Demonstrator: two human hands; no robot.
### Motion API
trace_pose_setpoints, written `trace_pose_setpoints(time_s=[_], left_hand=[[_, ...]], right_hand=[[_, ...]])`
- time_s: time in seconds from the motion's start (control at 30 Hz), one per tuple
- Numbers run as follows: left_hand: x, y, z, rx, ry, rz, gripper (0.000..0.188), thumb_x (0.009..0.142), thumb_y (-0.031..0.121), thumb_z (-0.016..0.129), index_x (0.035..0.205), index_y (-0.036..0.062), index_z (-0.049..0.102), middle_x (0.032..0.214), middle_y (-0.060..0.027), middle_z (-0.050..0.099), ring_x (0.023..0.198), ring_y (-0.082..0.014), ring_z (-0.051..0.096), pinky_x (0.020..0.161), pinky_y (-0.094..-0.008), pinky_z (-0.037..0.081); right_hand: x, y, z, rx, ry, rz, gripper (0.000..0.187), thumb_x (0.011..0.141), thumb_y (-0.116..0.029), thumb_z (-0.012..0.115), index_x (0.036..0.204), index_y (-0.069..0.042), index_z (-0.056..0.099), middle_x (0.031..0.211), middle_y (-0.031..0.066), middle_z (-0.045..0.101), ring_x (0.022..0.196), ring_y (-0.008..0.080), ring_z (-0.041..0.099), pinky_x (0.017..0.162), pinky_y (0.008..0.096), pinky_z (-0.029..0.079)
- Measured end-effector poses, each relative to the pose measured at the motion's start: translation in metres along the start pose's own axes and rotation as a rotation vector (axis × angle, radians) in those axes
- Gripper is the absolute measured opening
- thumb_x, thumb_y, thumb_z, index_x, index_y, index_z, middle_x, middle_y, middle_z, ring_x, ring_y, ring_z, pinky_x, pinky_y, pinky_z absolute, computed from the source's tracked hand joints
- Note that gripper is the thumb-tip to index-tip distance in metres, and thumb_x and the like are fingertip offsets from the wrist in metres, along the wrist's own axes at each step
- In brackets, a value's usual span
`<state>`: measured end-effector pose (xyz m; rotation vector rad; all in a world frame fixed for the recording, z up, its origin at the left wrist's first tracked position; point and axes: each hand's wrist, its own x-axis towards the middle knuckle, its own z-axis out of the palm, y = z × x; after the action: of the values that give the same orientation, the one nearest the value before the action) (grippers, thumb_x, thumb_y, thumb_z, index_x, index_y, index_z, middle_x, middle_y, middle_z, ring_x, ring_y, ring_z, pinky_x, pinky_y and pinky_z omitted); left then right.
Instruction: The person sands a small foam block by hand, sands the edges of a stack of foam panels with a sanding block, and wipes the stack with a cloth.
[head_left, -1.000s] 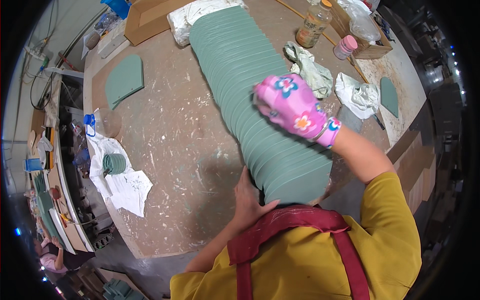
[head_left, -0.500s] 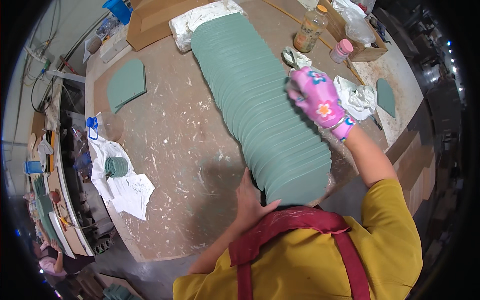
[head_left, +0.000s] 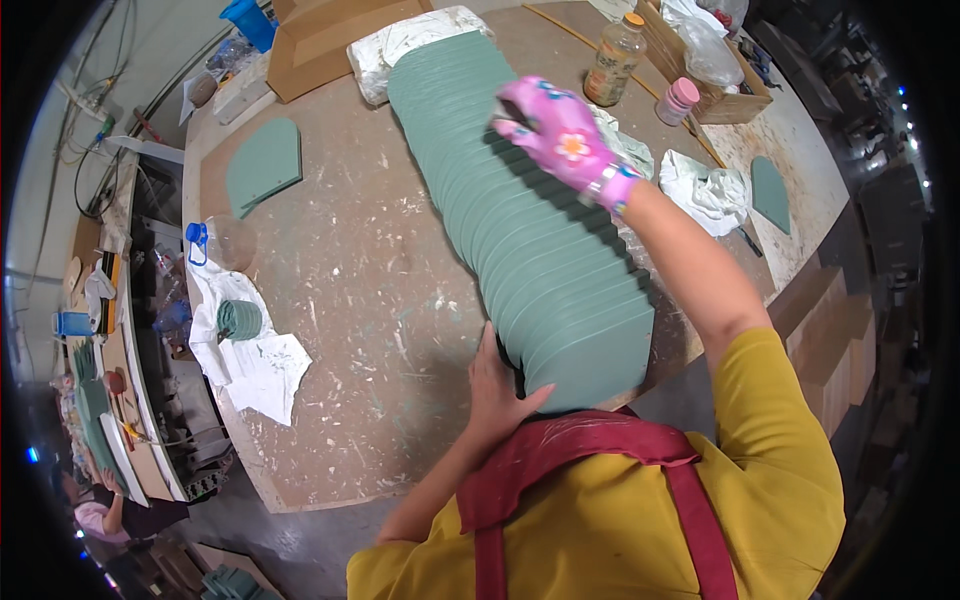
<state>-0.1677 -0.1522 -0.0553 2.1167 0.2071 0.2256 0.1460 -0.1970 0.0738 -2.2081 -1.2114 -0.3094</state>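
A long overlapping row of thin grey-green panels with rounded edges runs away from me across the worktable. At the row's near left corner, my bare left hand rests with fingers stretched along the side and thumb out across the near end. My right hand, in a pink flowered glove, is over the far half of the row and casts a shadow on it. Its fingers are curled toward the thumb; whatever they hold, if anything, cannot be made out. A white wrapped bundle lies under the row's far end.
On the brown worktable, a single green panel lies at left, near a white cloth bearing a green roll. A jar, pink-capped bottle, crumpled cloth and wooden box stand right. Another person is lower left.
My gloved right hand has swept left and farther away, from the row's right edge to above its far half. The left hand stays at the near corner. The view has shifted slightly.
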Motion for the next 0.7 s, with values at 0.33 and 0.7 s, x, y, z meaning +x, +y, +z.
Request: trace_pose_setpoints(time_s=[0.33,0.7], left_hand=[[0.001,0.008,-0.003,0.011,-0.054,-0.082,0.118,0.066,0.042,0.081,0.147,-0.0053,0.010,0.145,-0.0288,0.030,0.133,-0.0413,0.033,0.105,-0.0489,0.028],[0.001,0.007,-0.006,-0.015,-0.074,-0.100,0.122,0.063,0.042,0.083,0.147,-0.0069,0.009,0.144,-0.0305,0.031,0.132,-0.0429,0.033,0.108,-0.0487,0.027]], right_hand=[[0.021,0.046,0.012,-0.215,-0.067,0.005,0.021,0.082,-0.016,0.067,0.096,-0.004,0.056,0.095,0.0165,0.061,0.085,0.0375,0.062,0.073,0.0446,0.049],[0.026,0.030,0.005,-0.208,-0.161,-0.023,0.025,0.076,-0.010,0.068,0.096,-0.008,0.054,0.094,0.0158,0.060,0.085,0.0384,0.061,0.071,0.0458,0.049]])
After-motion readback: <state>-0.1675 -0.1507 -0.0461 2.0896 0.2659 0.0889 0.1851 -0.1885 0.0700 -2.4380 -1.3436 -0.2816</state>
